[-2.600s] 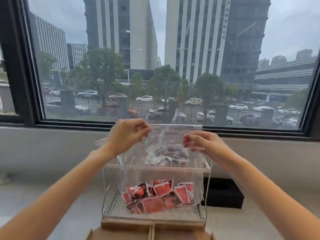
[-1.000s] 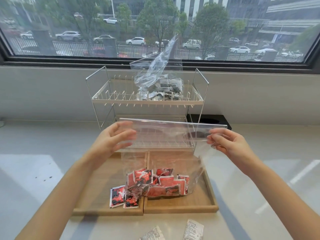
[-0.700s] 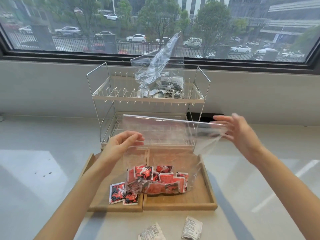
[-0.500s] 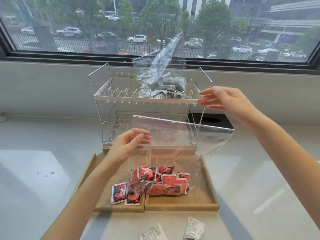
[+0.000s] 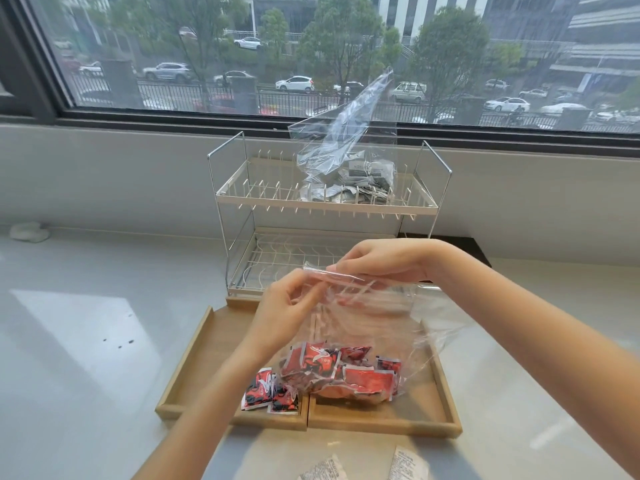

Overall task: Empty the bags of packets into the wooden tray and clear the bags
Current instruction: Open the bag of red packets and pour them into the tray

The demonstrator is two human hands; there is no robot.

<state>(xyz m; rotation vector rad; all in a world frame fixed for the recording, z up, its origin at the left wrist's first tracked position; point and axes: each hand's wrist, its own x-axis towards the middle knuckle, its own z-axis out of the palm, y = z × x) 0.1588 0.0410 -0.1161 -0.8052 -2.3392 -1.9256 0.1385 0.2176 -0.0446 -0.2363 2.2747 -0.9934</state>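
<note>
A clear zip bag (image 5: 381, 327) stands on the two-part wooden tray (image 5: 194, 368), its bottom full of red packets (image 5: 346, 372). My left hand (image 5: 287, 313) pinches the bag's top strip at its left end. My right hand (image 5: 381, 261) grips the same strip just beside it, from above. A couple of red packets (image 5: 270, 393) lie loose in the tray's left compartment. A second clear bag (image 5: 346, 157) holding grey packets sits on the top shelf of the white wire rack (image 5: 263, 199).
The rack stands right behind the tray against the wall under the window. Two white packets (image 5: 405, 464) lie on the counter near the front edge. A black box (image 5: 474, 247) sits behind the rack on the right. A white lump (image 5: 27, 231) rests far left.
My right hand let go of the bag's right corner, lifted, then came down to grip the top strip close to my left hand. The bag's mouth has bunched together; its bottom stays on the tray.
</note>
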